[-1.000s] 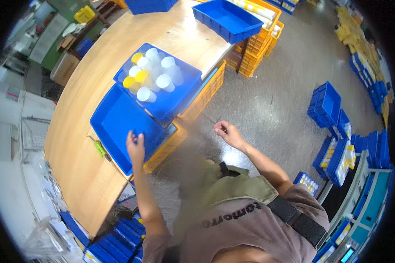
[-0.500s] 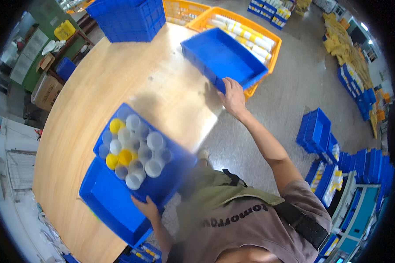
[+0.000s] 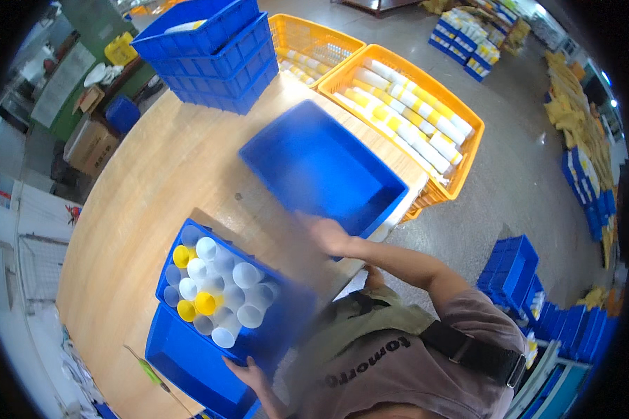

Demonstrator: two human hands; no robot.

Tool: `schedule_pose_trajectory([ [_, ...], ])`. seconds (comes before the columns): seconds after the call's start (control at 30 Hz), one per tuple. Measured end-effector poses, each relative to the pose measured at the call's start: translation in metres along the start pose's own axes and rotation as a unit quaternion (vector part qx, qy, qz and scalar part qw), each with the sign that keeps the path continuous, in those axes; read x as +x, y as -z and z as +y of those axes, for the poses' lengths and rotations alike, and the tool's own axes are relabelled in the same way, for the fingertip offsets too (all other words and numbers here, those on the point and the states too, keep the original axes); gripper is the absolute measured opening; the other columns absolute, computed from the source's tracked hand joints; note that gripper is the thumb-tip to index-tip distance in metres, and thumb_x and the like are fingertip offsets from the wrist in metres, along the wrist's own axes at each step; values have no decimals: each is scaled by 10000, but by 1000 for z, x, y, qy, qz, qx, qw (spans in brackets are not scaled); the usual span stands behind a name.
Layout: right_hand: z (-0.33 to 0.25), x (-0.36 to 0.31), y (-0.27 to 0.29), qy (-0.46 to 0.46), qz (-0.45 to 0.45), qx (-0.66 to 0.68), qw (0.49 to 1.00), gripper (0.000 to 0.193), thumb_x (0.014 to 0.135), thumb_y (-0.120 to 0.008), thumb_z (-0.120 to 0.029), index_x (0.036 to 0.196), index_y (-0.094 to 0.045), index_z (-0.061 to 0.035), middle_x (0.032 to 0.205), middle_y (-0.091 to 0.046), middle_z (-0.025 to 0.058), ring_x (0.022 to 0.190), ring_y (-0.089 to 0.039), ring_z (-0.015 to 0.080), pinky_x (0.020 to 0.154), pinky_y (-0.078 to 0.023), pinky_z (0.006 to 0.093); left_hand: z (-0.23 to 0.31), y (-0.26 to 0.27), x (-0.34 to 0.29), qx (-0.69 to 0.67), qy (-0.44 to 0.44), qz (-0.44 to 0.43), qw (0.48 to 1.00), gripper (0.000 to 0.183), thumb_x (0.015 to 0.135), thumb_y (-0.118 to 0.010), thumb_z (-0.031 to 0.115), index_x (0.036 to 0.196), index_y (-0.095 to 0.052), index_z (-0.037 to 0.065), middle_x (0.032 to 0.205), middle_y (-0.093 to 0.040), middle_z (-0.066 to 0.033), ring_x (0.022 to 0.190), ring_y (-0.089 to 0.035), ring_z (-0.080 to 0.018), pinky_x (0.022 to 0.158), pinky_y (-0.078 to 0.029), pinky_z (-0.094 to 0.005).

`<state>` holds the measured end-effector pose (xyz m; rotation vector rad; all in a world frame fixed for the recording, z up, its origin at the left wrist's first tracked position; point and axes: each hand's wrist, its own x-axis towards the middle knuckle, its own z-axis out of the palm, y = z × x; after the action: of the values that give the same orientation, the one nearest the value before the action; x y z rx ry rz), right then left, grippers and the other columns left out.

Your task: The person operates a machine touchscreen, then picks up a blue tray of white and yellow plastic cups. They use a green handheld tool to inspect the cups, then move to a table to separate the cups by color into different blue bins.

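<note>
My left hand (image 3: 246, 376) grips the near edge of a blue crate (image 3: 286, 307) that holds several upright white, clear and yellow tubes (image 3: 222, 286). That crate partly overlaps a second, shallow blue crate (image 3: 171, 353) at the table's near edge. My right hand (image 3: 325, 234) is at the near side of another blue crate (image 3: 321, 160), which lies on the wooden table. Motion blurs its fingers, so their hold on that crate is unclear.
Stacked blue crates (image 3: 220, 73) stand at the table's far side. Beyond the right edge, orange baskets (image 3: 468, 167) contain white-and-yellow rolls (image 3: 405, 105). A green-handled tool (image 3: 149, 370) lies near the left crate. More blue crates (image 3: 507, 272) stand on the floor at right.
The right-hand blue crate has moved off the orange basket, leftward onto the table. My right arm has come inward with it. My left hand stays at the tube crate.
</note>
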<state>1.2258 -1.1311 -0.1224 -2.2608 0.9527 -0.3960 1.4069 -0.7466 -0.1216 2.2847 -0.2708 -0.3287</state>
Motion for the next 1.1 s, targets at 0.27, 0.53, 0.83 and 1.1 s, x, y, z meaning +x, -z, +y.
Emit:
schedule_pose_trajectory([
  [0.27,10,90,56,215,-104,153,959,441,966,-557,-282,1309,-512,-9,1235,-599,222,1093,-593,399,935,-485,432,31,-33,-27,-62,50,40,996,780,769,-586,-147,1471,-256,-64,1478,-357,-244,1357,-366,-337,1142,-249,-395],
  [0.53,14,385,199,146,98,471,865,271,993,-535,-220,1151,-576,-3,1071,-636,113,908,-631,221,827,-535,354,25,-39,-28,-18,48,126,991,735,732,-597,-127,1428,-368,-71,1398,-475,-257,1298,-458,-343,1115,-302,-381],
  [0.83,-41,576,287,11,142,725,674,338,875,-723,-367,889,-600,-52,733,-654,116,515,-565,194,392,-361,292,42,-43,-29,20,97,136,986,736,739,-576,-134,1438,-362,-54,1400,-481,-244,1294,-464,-345,1108,-310,-388],
  [1.1,66,302,379,45,167,677,715,222,837,-733,-236,756,-530,-196,600,-448,-91,469,-338,36,415,-249,200,26,-48,-23,13,87,160,983,711,785,-577,-121,1454,-352,-36,1434,-439,-265,1333,-430,-346,1109,-309,-390],
])
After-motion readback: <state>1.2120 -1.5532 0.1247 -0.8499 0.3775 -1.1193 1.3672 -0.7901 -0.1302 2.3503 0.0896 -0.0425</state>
